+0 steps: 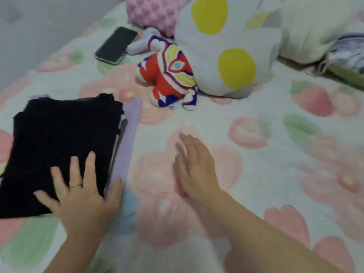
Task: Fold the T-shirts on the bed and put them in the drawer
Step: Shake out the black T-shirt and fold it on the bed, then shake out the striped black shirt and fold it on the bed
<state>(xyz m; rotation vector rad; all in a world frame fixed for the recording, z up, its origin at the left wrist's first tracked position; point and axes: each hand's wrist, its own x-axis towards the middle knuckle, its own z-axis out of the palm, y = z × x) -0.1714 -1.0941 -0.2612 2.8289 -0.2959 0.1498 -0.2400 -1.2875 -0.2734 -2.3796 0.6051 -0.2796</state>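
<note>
A folded black T-shirt tops a small stack at the left of the bed. Under it a folded lilac T-shirt shows along the right side, with thin grey and white edges between them. My left hand lies flat, fingers spread, on the near right corner of the black T-shirt, thumb on the lilac edge. My right hand hovers flat and blurred over the bare floral bedspread to the right of the stack, holding nothing. No drawer is in view.
A red, white and blue plush toy lies beyond the stack. A black phone rests at the back left. A pink cushion, a white pillow with yellow dots and more bedding fill the back.
</note>
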